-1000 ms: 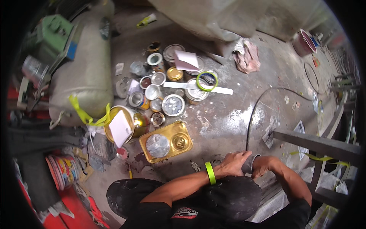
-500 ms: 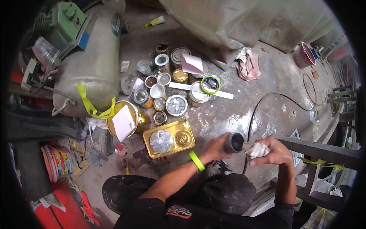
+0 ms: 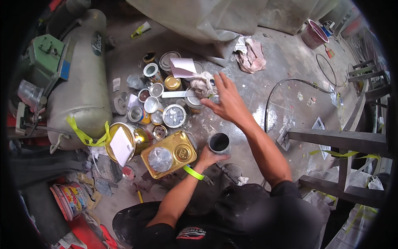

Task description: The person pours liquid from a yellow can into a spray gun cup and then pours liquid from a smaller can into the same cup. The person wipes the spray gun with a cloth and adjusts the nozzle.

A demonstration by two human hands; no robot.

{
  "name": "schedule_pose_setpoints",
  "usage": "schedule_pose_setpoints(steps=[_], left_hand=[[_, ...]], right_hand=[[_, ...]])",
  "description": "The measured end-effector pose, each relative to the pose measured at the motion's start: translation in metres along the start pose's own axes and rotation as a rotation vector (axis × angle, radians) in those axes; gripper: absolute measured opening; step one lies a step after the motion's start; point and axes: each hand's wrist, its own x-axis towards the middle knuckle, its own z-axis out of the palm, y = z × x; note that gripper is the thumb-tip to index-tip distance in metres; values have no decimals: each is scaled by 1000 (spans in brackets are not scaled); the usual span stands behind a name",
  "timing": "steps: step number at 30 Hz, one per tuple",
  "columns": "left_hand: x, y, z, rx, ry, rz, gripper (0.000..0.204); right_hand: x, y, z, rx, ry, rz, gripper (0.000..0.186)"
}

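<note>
My left hand (image 3: 210, 157), a bright yellow-green band on its wrist, is wrapped round a dark grey cup (image 3: 219, 142). The cup stands upright with its mouth facing up; its inside looks dark. Out over the group of cans, my right hand (image 3: 227, 98) has its fingers and thumb spread. Just beyond its fingertips a crumpled whitish rag (image 3: 203, 84) rests on top of the cans, over one end of a flat white strip (image 3: 178, 94). Beside my left hand lies a gold rectangular tin (image 3: 187, 164) with a clear, crumpled round piece on it.
Several open and lidded paint cans (image 3: 174, 115) crowd the floor. A large gold can (image 3: 143, 139) and a grey tank (image 3: 78, 83) stand at the left. Right of me are dark metal bars (image 3: 336, 139) and a black hose (image 3: 267, 101). A pink cloth (image 3: 251, 58) lies farther off.
My right hand has carried the rag from beside the cup to the far left, and its fingers have opened off it. My left hand has moved left with the cup, now upright.
</note>
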Motion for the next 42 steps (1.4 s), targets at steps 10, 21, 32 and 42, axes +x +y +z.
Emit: schedule_pose_setpoints(steps=[10,21,32,42], left_hand=[[29,51,31,-51,110,170,74],[19,147,46,236,285,544,76],[16,-23,111,-513,100,-442,67],[-8,18,136,-615,-72,-363,69]], right_hand=[[-237,25,-27,577,-564,473,68],[-168,11,-87,908,231,920,31],[-151,-5,-191,897,695,571,67],[-239,19,-194,84,-133,980,36]])
